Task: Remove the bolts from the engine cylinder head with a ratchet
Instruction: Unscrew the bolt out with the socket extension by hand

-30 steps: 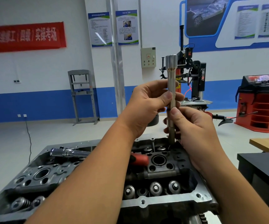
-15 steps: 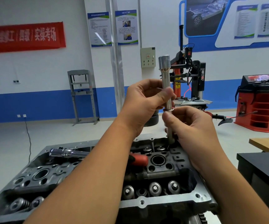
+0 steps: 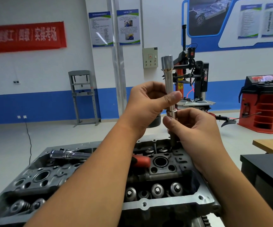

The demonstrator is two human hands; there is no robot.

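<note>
Since a second ago we see the long socket extension (image 3: 168,86) lean its top towards 11 o'clock, where before it stood nearly plumb, and both hands have shifted a little to the left with it. The ratchet (image 3: 70,154) has stayed where it lay.

Going left to right: the engine cylinder head (image 3: 39,179) fills the lower frame, an open casting with valve springs and bores inside it. The ratchet lies across its top at 10 o'clock, its red grip (image 3: 141,160) showing past our left forearm. Our left hand (image 3: 146,105) holds the extension's upper shaft, thumb pressed over the front and fingers (image 3: 150,89) curled behind. At 5 o'clock from it our right hand (image 3: 196,128) pinches the wider collar and lower shaft. The extension's foot sits down in a hole at the head's far edge; any bolt there is hidden from us.
</note>
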